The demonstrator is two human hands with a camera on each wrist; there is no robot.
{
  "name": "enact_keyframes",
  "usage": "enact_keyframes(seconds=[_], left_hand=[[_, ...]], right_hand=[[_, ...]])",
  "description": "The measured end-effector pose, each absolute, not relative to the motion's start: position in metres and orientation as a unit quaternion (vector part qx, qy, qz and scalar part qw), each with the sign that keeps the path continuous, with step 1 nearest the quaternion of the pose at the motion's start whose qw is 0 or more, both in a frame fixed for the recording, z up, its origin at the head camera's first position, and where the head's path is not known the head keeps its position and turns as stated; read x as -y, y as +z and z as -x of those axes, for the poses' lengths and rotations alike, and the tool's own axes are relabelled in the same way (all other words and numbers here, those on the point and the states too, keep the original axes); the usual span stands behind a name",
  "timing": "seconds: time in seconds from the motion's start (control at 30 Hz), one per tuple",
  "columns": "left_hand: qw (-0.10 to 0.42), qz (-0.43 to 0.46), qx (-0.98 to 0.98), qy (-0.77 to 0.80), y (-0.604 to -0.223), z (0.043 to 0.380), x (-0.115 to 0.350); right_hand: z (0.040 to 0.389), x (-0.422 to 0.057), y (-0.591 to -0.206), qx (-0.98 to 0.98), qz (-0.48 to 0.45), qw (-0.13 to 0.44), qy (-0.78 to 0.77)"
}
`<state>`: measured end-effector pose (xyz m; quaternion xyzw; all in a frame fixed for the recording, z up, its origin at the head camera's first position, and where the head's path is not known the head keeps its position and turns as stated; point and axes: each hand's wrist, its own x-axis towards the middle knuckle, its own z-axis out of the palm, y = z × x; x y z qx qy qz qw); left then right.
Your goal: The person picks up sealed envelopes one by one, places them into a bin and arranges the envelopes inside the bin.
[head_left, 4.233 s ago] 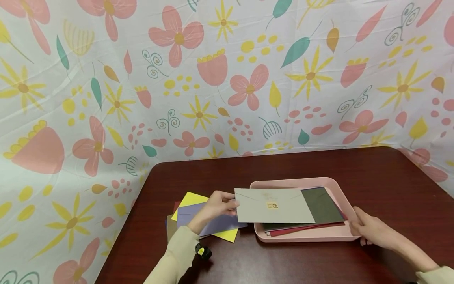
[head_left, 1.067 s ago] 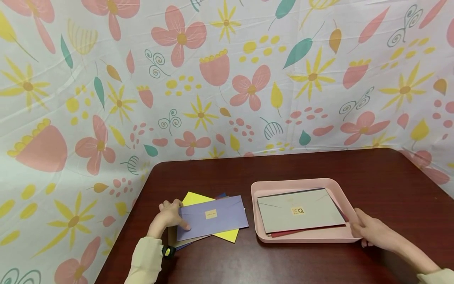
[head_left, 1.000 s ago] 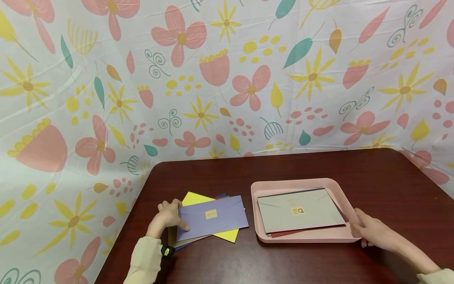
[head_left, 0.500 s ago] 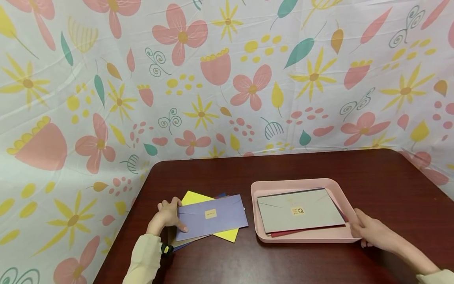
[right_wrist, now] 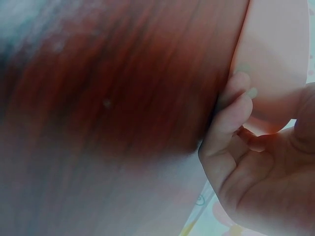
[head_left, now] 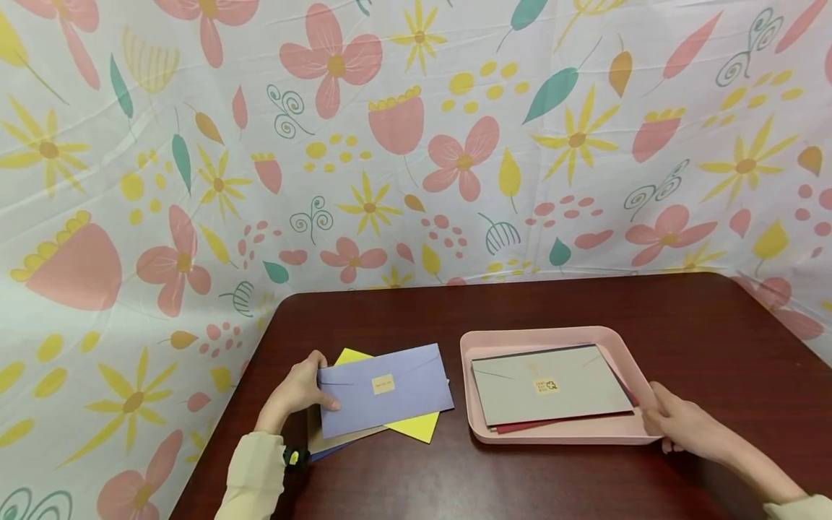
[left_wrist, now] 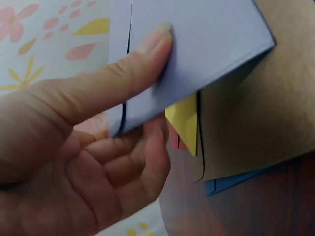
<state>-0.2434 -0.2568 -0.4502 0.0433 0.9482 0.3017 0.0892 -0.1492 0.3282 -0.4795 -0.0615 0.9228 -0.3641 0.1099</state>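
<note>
My left hand (head_left: 299,390) pinches the left end of a lavender envelope (head_left: 416,383), thumb on top and fingers beneath. In the left wrist view the lavender envelope (left_wrist: 206,44) is tilted up at its held end, over a brown envelope (left_wrist: 261,108), a yellow one (left_wrist: 184,120) and a blue one (left_wrist: 236,177). My right hand (head_left: 682,419) grips the right rim of a pink tray (head_left: 552,435), fingers curled under its edge in the right wrist view. Inside the tray lies a pale grey envelope (head_left: 520,397) with a small sticker, on top of others; a red envelope (head_left: 539,424) peeks out below.
The dark wooden table (head_left: 468,484) carries the envelope pile on the left and the tray on the right, with a narrow gap between. A flower-patterned cloth (head_left: 390,180) hangs behind the table and down its left side.
My left hand laid the grey envelope in the tray, moved back left to the pile and took the lavender envelope, now slightly lifted. My right hand has stayed on the tray.
</note>
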Motion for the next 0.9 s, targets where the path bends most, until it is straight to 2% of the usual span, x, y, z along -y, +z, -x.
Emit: enact_keyframes(seconds=[0.1,0.5,0.63,0.9], left_hand=[[0.102,-0.061,-0.929,0.350,-0.451,0.244,0.263],[0.228,-0.166,-0.801,0.528,-0.453,0.246,0.290],[0.230,-0.166,-0.783,0.554,-0.453,0.245,0.292],[0.191,-0.153,-0.778,0.578,-0.448,0.243,0.293]], right_hand=[[0.149,-0.329,-0.480,-0.922,0.067,0.110,-0.365],[0.150,-0.329,-0.479,-0.920,0.070,0.111,-0.370],[0.150,-0.329,-0.479,-0.920,0.066,0.110,-0.369],[0.149,-0.330,-0.481,-0.918,0.073,0.111,-0.374]])
